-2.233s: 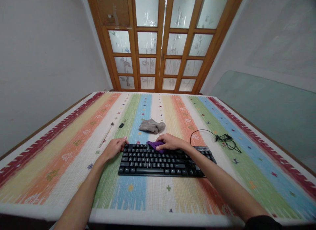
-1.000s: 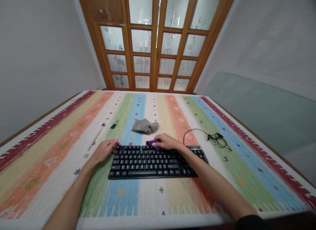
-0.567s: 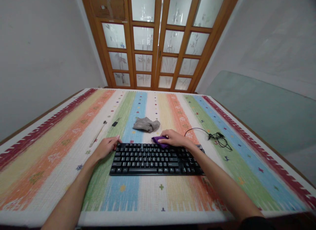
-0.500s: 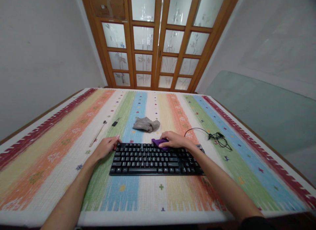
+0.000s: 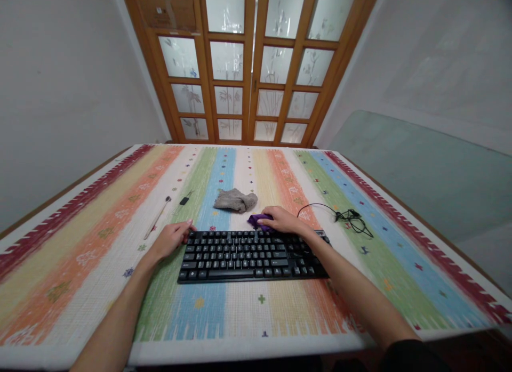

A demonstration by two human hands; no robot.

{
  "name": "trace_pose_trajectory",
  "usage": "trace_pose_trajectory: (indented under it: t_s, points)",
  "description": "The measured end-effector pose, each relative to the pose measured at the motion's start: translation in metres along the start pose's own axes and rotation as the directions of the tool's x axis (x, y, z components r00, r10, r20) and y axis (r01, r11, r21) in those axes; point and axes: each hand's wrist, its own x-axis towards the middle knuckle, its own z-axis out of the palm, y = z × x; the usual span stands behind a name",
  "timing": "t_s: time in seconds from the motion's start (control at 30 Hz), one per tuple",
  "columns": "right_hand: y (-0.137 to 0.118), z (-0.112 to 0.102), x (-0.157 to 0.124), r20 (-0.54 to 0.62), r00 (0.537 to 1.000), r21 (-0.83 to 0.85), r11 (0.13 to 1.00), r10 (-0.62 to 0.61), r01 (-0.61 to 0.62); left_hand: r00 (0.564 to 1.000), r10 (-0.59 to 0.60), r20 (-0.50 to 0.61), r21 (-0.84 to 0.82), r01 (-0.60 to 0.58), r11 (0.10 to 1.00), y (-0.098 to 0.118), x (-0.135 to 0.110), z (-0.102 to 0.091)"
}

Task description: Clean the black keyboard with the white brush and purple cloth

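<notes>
A black keyboard (image 5: 236,257) lies flat before me on the striped cloth, keys up. At its far left corner is my left hand (image 5: 174,239), with fingers curled against the edge and holding it. My right hand (image 5: 280,219) is closed on a purple cloth (image 5: 256,220) at the keyboard's far edge, above the top row of keys. Just beyond lies a crumpled grey cloth (image 5: 236,200), touched by neither hand. My right forearm covers part of the number keys.
Left of the keyboard lie a thin brush (image 5: 157,217) and a small black object (image 5: 184,201) with a thin end. A bundled black cable (image 5: 354,221) rests on the right. The striped tablecloth (image 5: 262,313) covers the table; wood-framed glass doors (image 5: 250,89) stand behind.
My right hand has slid the purple cloth a little away from me, off the upper keys to the far edge. My left hand stays at the corner. The view has shifted slightly.
</notes>
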Motion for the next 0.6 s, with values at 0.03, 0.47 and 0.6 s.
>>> trace_pose_trajectory:
  t_s: [0.03, 0.47, 0.6]
  points:
    - [0.001, -0.003, -0.002, -0.005, 1.0, 0.005, 1.0, -0.001, 0.001, 1.0, -0.002, 0.001, -0.001, 0.002, 1.0, 0.0, 0.0, 0.0]
    - [0.011, 0.004, -0.014, 0.129, 0.991, 0.123, 0.992, -0.037, 0.021, 1.0, -0.001, 0.002, -0.004, 0.001, 1.0, 0.0, 0.001, 0.0]
    - [0.009, 0.009, -0.015, 0.089, 0.996, 0.109, 0.994, -0.016, 0.006, 1.0, 0.0, 0.005, -0.004, 0.0, 1.0, -0.001, 0.001, 0.0]
